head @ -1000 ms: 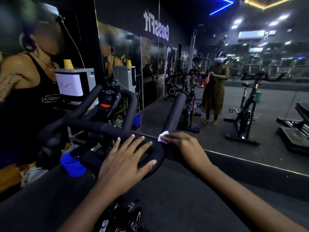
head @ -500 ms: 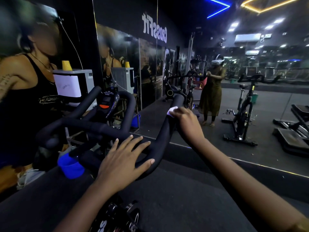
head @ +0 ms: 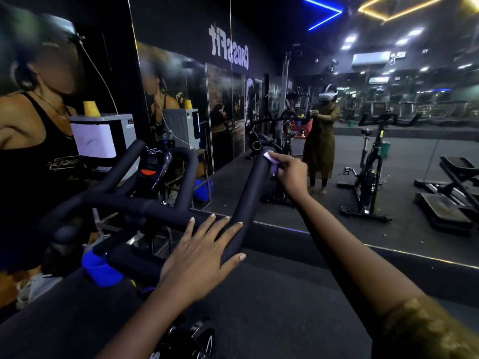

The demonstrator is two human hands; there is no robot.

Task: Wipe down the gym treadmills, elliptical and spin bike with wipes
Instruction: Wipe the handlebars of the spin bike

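right hand [head: 291, 172] pinches wipe [head: 269, 156] at far tip of handlebar [head: 248, 200] | left hand [head: 199, 257] flat, fingers spread on near bend

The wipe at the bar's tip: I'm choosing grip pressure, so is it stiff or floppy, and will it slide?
Probably floppy: the wipe lies crumpled against the handlebar tip under the right hand. Likely light: fingers alone hold it. It may bunch rather than glide, since the bar looks matte.

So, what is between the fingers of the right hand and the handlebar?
A white wipe: the right hand holds it against the far end of the handlebar, on its right arm. The head view shows this.
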